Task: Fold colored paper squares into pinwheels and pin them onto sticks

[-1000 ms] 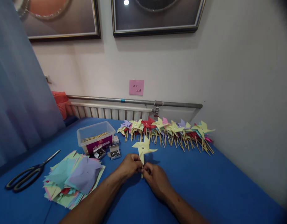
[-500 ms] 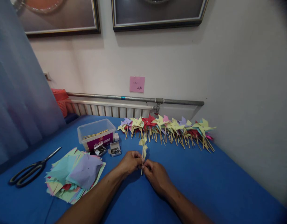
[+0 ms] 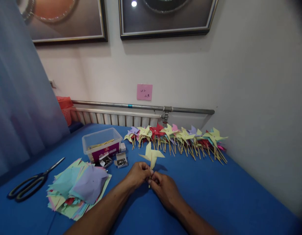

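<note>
Near the middle of the blue-covered table, a pale yellow paper pinwheel [image 3: 154, 156] stands upright on a thin wooden stick, its blades spread and the stick running down in front of them. My left hand [image 3: 139, 173] pinches that stick from the left, just below the blades. From the right, my right hand [image 3: 163, 187] has its fingers closed on the stick a little lower. Both hands touch each other. The lower end of the stick shows beneath my fingers, while its middle is hidden by them.
Many finished pinwheels [image 3: 169, 130] lie in a row along the back. On the left are scissors [image 3: 30, 184], stacked cut paper sheets [image 3: 91, 182], a clear plastic box [image 3: 102, 143] of sticks, and small boxes of metal pins [image 3: 121, 160]. A metal pipe [image 3: 143, 106] runs along the wall.
The pinwheel has turned from nearly edge-on to facing flat, so its blades now show wide. Both hands keep hold of the stick. The view has tilted slightly upward.
</note>
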The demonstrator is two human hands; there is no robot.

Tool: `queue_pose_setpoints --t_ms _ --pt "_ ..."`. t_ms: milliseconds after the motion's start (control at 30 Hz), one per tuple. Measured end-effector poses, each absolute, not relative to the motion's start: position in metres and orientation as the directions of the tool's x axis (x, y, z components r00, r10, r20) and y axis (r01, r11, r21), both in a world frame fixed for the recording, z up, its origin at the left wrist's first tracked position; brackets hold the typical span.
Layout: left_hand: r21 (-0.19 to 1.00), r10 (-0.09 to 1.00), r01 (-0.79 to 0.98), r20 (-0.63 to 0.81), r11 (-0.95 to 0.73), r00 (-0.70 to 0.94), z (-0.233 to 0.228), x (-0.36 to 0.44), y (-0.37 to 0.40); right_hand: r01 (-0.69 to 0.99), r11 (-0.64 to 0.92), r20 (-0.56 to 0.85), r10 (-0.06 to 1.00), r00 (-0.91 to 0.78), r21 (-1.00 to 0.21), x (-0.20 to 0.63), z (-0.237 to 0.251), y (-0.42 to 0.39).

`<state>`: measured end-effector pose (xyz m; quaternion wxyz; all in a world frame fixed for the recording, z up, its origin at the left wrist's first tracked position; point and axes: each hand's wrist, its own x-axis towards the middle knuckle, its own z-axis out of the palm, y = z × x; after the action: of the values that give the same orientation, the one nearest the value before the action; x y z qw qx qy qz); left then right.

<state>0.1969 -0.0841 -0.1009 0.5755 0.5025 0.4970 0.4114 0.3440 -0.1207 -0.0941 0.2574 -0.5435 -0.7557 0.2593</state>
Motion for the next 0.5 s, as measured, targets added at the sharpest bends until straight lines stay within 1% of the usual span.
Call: queue_pose_setpoints --t_ms 133,367,500 --pt "0.986 0.969 0.028 -0.168 0.166 0.181 -0.1000 0.1971 -0.0836 0.673 0.280 0.111 0.952 -0.284 -0.685 0.3434 -0.0944 -0.1211" --pt "0.987 0.971 0.053 -0.161 0.153 0.177 -0.1049 0.1973 -0.0815 0.635 0.246 0.123 0.965 -0.232 -0.733 0.3435 -0.0970 -0.1190" --pt "0.986 0.968 0.077 -0.158 0.146 0.193 -0.1059 0.1977 -0.0818 0.638 0.231 0.128 0.971 -0.204 -0.734 0.3440 -0.0974 -0.1180"
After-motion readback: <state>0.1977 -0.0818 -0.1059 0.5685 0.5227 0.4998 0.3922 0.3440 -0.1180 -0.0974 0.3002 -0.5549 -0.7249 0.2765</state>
